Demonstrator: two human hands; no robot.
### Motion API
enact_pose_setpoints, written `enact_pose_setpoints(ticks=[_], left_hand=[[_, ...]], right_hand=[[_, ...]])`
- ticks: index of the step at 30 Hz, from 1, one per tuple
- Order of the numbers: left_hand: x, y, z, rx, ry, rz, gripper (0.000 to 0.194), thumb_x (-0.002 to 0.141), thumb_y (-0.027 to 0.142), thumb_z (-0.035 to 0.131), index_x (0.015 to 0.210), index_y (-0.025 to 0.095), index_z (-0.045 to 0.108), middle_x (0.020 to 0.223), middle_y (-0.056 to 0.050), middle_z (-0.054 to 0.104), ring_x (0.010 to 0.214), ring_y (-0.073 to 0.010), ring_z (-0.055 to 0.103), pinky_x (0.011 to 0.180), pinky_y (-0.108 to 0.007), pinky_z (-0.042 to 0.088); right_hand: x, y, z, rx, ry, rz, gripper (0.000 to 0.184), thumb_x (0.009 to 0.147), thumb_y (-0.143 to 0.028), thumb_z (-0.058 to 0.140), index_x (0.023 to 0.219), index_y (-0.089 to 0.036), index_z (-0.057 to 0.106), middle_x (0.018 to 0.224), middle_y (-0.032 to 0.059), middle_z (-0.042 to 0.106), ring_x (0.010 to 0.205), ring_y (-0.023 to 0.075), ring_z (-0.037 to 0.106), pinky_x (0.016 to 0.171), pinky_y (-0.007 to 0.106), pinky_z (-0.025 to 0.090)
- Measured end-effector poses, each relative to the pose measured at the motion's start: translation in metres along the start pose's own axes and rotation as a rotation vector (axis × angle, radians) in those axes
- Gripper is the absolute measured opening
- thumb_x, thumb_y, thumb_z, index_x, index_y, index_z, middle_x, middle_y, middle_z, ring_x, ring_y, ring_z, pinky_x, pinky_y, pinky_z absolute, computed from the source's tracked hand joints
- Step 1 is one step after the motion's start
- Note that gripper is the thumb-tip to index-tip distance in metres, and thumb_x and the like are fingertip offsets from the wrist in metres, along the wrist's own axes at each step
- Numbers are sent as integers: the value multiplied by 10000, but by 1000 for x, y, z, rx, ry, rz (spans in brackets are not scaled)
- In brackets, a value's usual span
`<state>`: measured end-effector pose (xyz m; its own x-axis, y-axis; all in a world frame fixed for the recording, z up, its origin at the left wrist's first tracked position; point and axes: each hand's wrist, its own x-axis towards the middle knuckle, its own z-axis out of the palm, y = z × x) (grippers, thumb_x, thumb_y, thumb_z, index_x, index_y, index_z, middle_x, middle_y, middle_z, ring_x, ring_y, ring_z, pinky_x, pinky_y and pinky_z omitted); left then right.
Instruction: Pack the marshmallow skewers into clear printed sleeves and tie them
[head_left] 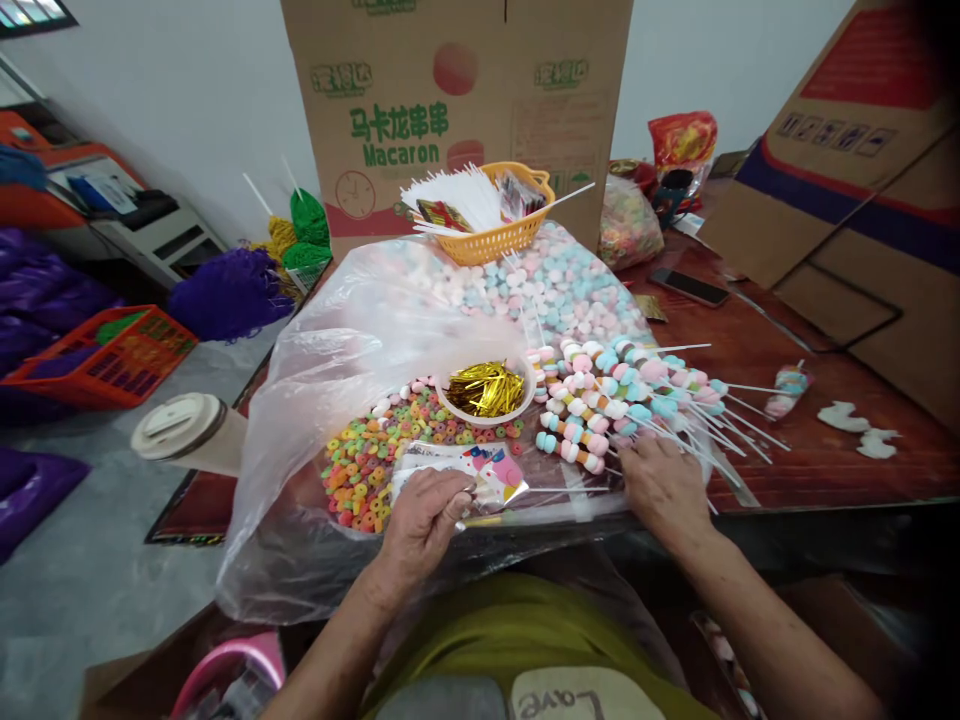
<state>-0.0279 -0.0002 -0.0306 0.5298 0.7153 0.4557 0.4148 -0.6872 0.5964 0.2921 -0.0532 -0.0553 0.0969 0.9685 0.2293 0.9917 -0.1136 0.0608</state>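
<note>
My left hand (427, 515) is closed in a pinch on the edge of a small printed cellophane bag (480, 470) that lies on a clear plastic sheet (315, 370). My right hand (660, 485) rests with curled fingers on the near ends of a pile of marshmallow skewers (615, 400); whether it grips one is hidden. Beside the bag lie a heap of coloured ring candies (367, 450) and a white bowl of gold twist ties (486, 390). Loose pastel marshmallows (555, 285) fill the far part of the sheet.
A yellow basket of white sticks (487, 215) stands before a Macaron carton (457, 100). A phone (690, 287), one wrapped skewer (787, 390) and white candy pieces (859, 425) lie on the brown table at right. A lidded cup (187, 430) sits left.
</note>
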Motion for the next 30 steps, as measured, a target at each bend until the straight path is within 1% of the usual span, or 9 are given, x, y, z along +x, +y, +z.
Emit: enact_pose_setpoints(ticks=[3,6,9,12,14,19,23,26,30], left_hand=[[-2,-5,-7,63,35,54,217,879,225,434,971,187,626,895,-78,700,829,-169,624,749,-292,458],[1,-4,-9,120,54,162,212,885,231,429,964,180,618,889,-79,703,792,-157,636,705,-269,481],[10,4,-6,123,55,275,176,876,209,449,952,157,599,873,-85,695,778,-149,634,702,-255,486],[16,16,-1,92,-55,244,180,885,209,423,872,151,593,780,-67,675,713,-141,612,668,-245,477],[16,23,2,42,-144,157,242,900,216,379,797,152,589,689,-43,643,647,-129,585,621,-231,462],[7,28,9,-131,-101,-100,165,844,289,509,838,148,594,687,-17,637,608,-111,570,578,-204,449],[3,22,6,-172,-49,-142,186,857,234,490,739,144,602,660,-18,634,614,-110,570,597,-207,444],[2,11,-3,-191,11,-112,180,871,211,469,811,157,630,729,-29,661,681,-124,592,642,-229,452],[3,0,-15,-149,37,50,180,869,198,474,956,189,632,845,-45,694,756,-146,613,705,-280,460]], right_hand=[[-6,6,-11,340,172,26,226,828,-221,436,833,-155,652,836,120,629,783,228,548,719,358,415],[-15,-8,-39,875,230,224,231,803,-377,523,820,-179,642,752,43,615,665,167,537,614,277,421],[-14,-44,-61,1332,-40,417,318,715,-447,632,863,-165,636,585,-25,516,485,92,412,462,216,327],[-4,-85,-61,1731,-365,307,442,645,-478,680,933,-150,612,532,-63,430,431,50,282,412,193,236],[2,-106,-54,1848,-433,254,366,644,-452,691,828,-148,601,522,-74,391,438,40,245,413,186,208],[5,-127,-41,1843,-314,384,347,704,-447,649,613,-160,479,451,-90,327,417,38,242,409,187,191],[5,-100,-44,1602,-174,387,324,708,-453,642,661,-165,503,506,-62,435,433,58,353,409,185,285],[-5,-63,-54,1282,15,222,199,764,-354,608,847,-175,587,731,-2,607,625,119,549,553,209,442],[-19,-27,-67,962,265,-96,122,815,-212,541,909,-199,617,757,5,669,624,132,619,589,216,500]])
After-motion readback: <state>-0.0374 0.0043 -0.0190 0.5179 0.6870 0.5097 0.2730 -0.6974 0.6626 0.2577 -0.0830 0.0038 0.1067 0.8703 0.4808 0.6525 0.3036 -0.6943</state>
